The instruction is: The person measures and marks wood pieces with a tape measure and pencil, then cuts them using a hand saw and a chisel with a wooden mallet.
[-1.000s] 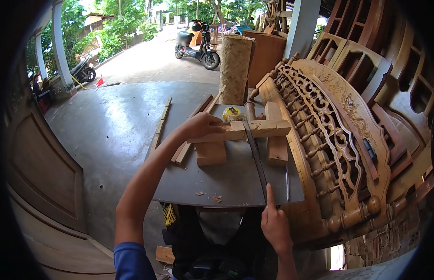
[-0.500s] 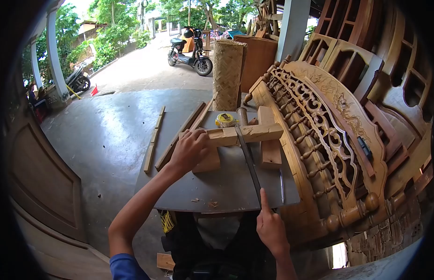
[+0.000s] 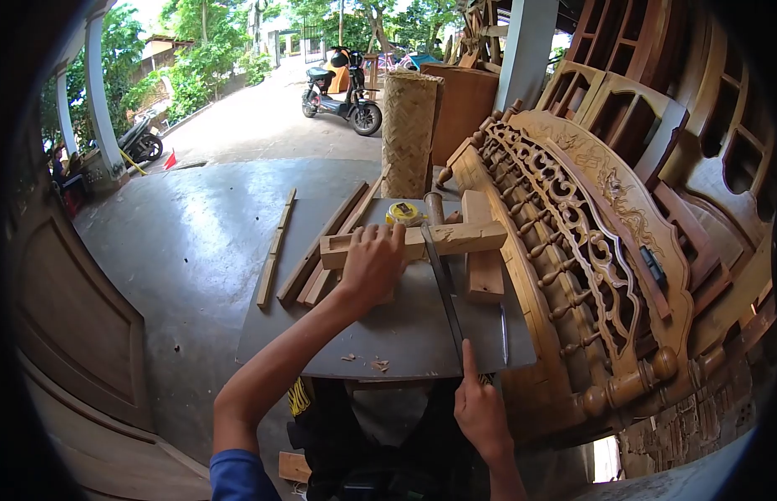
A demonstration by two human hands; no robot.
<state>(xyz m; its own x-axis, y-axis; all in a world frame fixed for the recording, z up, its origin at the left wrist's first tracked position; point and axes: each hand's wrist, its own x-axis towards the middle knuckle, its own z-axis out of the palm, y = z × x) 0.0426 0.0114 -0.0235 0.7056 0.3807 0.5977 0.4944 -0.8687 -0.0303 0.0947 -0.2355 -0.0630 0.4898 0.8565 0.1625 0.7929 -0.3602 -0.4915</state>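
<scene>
A squared wooden beam [image 3: 469, 239] lies crosswise over wood blocks on the grey tabletop. My left hand [image 3: 374, 262] is closed over its left half, fingers across the top and far side. Against the beam, right of that hand, rests the far end of a long, narrow, dark saw-like blade [image 3: 446, 288]. My right hand [image 3: 480, 409] is closed around its near end, index finger stretched along it; the handle is hidden. A yellow tape measure [image 3: 402, 214] and an upright round wooden piece [image 3: 434, 207] stand just behind the beam.
Several wood strips [image 3: 276, 248] lie at the table's left. A thin pencil-like rod [image 3: 505, 334] lies at right, with shavings [image 3: 380, 365] near the front edge. Carved furniture panels [image 3: 572, 217] lean close at right. A woven roll [image 3: 407, 134] stands behind the table.
My left hand has slid right along the beam, closer to the blade, uncovering the beam's left end. The blade and my right hand have shifted slightly, lower and to the left.
</scene>
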